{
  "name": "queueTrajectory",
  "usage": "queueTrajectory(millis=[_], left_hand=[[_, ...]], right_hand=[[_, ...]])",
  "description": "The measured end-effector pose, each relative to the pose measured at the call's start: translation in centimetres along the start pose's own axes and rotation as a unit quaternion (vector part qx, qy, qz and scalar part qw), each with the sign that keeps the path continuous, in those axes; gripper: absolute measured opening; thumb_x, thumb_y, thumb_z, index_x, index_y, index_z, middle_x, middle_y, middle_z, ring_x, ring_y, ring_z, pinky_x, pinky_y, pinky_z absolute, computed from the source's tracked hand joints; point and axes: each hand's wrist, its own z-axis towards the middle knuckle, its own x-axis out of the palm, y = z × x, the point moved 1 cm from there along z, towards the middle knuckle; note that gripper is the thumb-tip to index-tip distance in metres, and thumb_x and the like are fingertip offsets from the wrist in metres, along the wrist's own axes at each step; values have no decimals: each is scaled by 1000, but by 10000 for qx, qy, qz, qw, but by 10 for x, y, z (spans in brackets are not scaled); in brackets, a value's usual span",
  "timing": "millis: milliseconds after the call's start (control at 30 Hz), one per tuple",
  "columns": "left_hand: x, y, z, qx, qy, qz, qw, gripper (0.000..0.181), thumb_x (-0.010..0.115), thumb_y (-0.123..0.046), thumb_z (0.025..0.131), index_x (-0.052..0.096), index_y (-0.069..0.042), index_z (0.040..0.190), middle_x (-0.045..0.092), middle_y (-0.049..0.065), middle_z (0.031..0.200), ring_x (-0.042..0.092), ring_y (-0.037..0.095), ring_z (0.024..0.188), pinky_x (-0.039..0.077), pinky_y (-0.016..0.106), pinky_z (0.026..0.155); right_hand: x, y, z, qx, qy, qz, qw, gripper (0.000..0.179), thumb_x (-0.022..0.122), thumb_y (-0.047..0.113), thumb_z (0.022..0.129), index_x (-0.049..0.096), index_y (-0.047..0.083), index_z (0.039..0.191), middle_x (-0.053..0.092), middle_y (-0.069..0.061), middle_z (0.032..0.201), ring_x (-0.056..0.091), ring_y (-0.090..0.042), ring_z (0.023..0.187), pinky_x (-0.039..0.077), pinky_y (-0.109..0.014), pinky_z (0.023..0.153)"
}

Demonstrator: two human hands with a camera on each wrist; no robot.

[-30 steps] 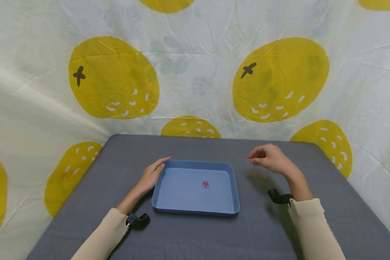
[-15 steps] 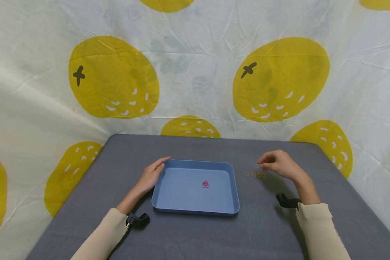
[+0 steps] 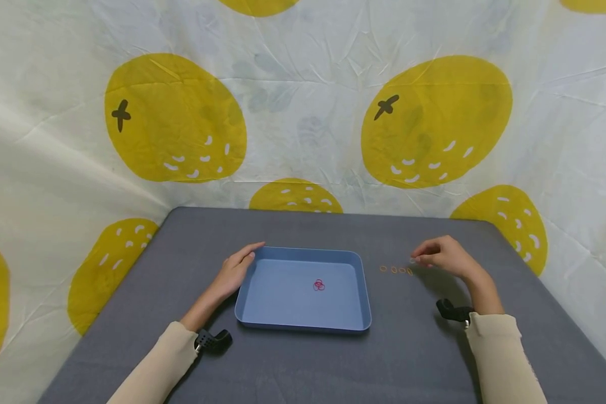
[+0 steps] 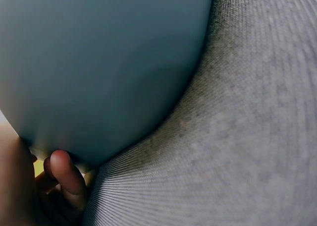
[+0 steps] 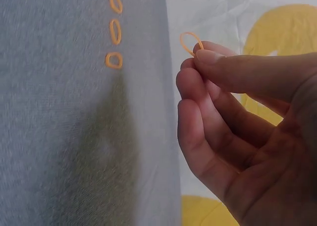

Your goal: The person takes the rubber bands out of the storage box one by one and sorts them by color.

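Note:
My right hand [image 3: 446, 256] is raised over the right side of the table. Between thumb and forefinger it pinches a small orange rubber band [image 5: 181, 39], whose loop sticks up past the fingertips. Several like it, a row of orange rubber bands [image 3: 402, 270], lie on the table just below and left of that hand. My left hand [image 3: 234, 273] rests along the left side of a shallow blue tray [image 3: 278, 306], fingers stretched toward its far corner. In the left wrist view the thumb [image 4: 67, 169] shows at the tray wall. Red loops [image 3: 318, 285] lie overlapped inside the tray.
A grey cloth covers the table [image 3: 303, 365]. Behind it hangs a white curtain [image 3: 303, 129] printed with big yellow fruit. Each wrist carries a black camera, the right one [image 3: 453, 310] close over the table.
My right hand has moved right and slightly nearer, from above the left part of the row to its right end, still pinching the rubber band. The left hand and tray have stayed put.

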Motion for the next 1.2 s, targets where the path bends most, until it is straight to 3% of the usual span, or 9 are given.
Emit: queueTrajectory(millis=[500,900,1200], left_hand=[[-1,-1,-2,29,103,-42,9999,42,37,-27,114,53,-26,153,47,7,161,38,33,153,32,61,121],[0,1,-2,7,57,-13,10000,41,38,-27,114,53,-27,152,48,6,161,39,33,152,33,61,121],[-1,-1,-2,68,80,-10,9999,42,37,-27,114,52,-27,153,47,7,161,39,34,152,33,61,120]], right_hand=[[5,-20,-3,230,130,427,9987,20,67,2,97,75,-9,111,77,-23,103,70,-14,79,59,-29,69],[12,-24,2,517,579,372,9963,19,67,1,93,76,-8,108,77,-17,98,64,-10,78,56,-25,67],[15,-26,2,532,467,287,9971,16,70,1,91,74,-9,102,76,-12,89,63,-13,76,55,-25,64]])
